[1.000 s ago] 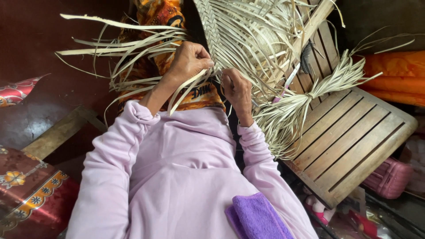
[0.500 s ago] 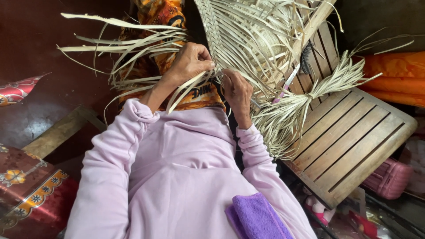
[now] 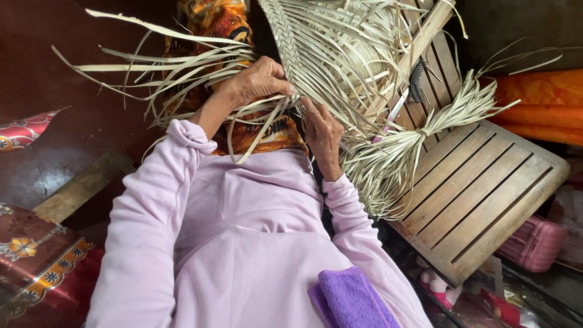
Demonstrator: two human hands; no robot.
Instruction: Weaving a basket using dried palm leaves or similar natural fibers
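Observation:
A half-woven mat of pale dried leaf strips (image 3: pixel 316 42) stands on edge in front of me, with loose strips (image 3: pixel 164 73) fanning out to the left. My left hand (image 3: pixel 255 82) pinches strips at the woven edge. My right hand (image 3: pixel 322 136) holds strips just below and to the right of it, fingers pressed against the weave. A tied bundle of spare strips (image 3: pixel 407 152) lies to the right on a wooden slatted seat (image 3: pixel 486 188). Both arms wear lilac sleeves.
An orange patterned cloth (image 3: pixel 261 130) covers my lap. A purple towel (image 3: pixel 349 300) sits at the bottom. Orange cushions (image 3: pixel 540 106) lie at the right, a pink case (image 3: pixel 537 243) below the seat, a patterned red mat (image 3: pixel 36 267) at the left, dark floor beyond.
Both hands have shifted only slightly along the woven edge; the strips have barely moved.

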